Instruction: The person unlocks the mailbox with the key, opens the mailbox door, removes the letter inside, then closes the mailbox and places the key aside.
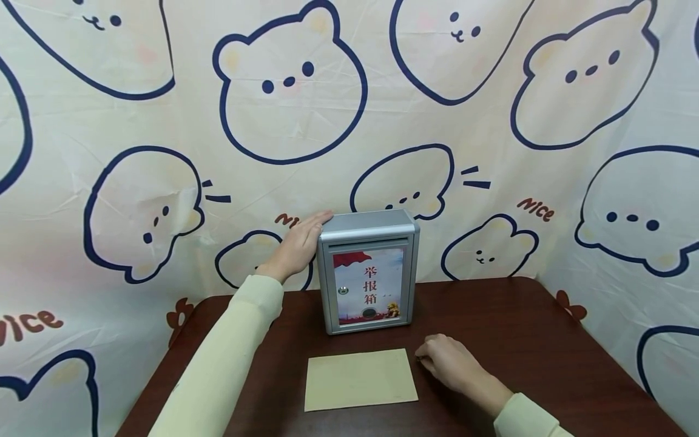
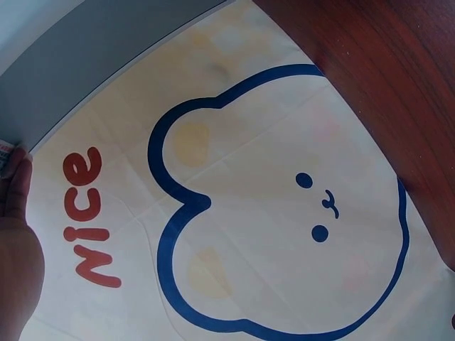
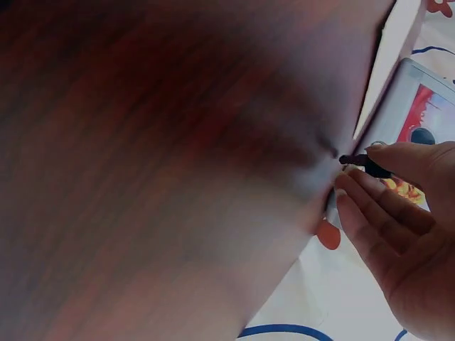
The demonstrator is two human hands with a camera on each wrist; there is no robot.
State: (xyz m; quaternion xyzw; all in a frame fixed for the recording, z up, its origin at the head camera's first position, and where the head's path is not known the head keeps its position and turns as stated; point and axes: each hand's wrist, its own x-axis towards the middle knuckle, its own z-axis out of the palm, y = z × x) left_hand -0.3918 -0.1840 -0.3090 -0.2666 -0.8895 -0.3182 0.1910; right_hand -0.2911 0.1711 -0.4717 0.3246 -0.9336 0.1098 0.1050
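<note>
A grey metal box with a slot, a round lock and a printed front panel stands upright on the table. My left hand rests against its upper left edge, fingers extended along the top corner; the left wrist view catches only part of that hand beside the grey side. Just right of a flat tan envelope, my right hand hovers low over the table. Between thumb and fingertips it pinches a small black object, whose kind is too small to make out.
The dark reddish-brown table has rounded back corners. Behind it and on both sides hangs a pale cloth printed with blue-outlined animal heads, close behind the box.
</note>
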